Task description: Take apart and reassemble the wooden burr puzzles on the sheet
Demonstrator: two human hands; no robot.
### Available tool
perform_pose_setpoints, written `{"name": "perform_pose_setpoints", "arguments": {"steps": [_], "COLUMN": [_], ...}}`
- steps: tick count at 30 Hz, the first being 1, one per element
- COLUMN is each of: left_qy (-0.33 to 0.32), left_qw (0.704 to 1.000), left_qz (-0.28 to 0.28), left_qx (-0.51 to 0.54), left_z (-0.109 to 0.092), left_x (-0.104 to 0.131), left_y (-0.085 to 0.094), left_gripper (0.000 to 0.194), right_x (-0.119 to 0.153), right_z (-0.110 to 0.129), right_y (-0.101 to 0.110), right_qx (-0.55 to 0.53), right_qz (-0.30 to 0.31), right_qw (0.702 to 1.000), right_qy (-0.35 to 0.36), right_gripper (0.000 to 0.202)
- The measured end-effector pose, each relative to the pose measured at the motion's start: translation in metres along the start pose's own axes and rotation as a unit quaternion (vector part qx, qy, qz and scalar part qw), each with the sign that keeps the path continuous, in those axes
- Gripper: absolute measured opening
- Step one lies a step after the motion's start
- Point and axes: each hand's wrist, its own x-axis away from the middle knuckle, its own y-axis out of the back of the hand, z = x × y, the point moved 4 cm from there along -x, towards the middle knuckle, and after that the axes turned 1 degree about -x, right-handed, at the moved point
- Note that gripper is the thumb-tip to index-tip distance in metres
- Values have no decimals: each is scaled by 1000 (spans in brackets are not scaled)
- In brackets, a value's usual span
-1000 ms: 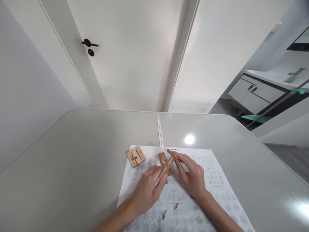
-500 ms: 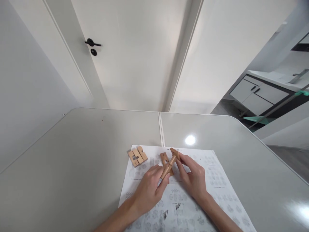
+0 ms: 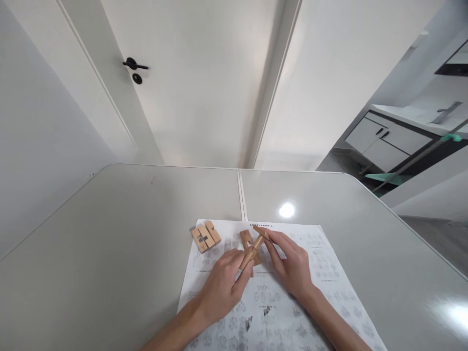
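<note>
My left hand is closed on a brown wooden puzzle piece, a bar with a narrower neck slanting up to the right. Pinched in the fingers of my right hand is a flat wooden puzzle piece, seen nearly edge-on, at the bar's upper end. The two pieces appear to touch there; whether they are fitted together I cannot tell. Partly hidden beneath them, a notched wooden piece lies on the printed sheet. Lighter notched wooden blocks sit side by side at the sheet's upper left corner.
The sheet, with small drawings, lies on a grey table with a seam down its middle. Beyond the far edge stands a white door with a black handle. A washbasin cabinet is at the right.
The flat piece in my right hand has tilted, now showing more of its edge, against the end of the bar. Both hands keep their holds. The whole view has shifted slightly.
</note>
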Motion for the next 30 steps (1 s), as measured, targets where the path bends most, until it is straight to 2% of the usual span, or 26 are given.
{"name": "perform_pose_setpoints", "arguments": {"steps": [8, 15, 18, 24, 30], "left_qy": [-11, -6, -4, 4, 8], "left_qw": [1000, 1000, 1000, 1000, 1000], "left_qz": [3, 5, 5, 3, 7], "left_qx": [-5, -7, -5, -3, -5], "left_z": [-3, 0, 1, 2, 1], "left_x": [-1, 1, 2, 2, 1], "left_y": [1, -1, -2, -1, -1], "left_gripper": [34, 33, 33, 36, 35], "right_x": [9, 3, 2, 4, 1], "right_z": [-8, -2, -2, -5, -4], "right_y": [-5, 0, 0, 0, 1], "right_qx": [-21, -7, 5, 8, 13], "right_qz": [-12, -5, 6, -20, -8], "right_qw": [998, 1000, 1000, 1000, 1000], "right_qy": [-61, -17, -13, -10, 0], "right_gripper": [30, 34, 35, 31, 34]}}
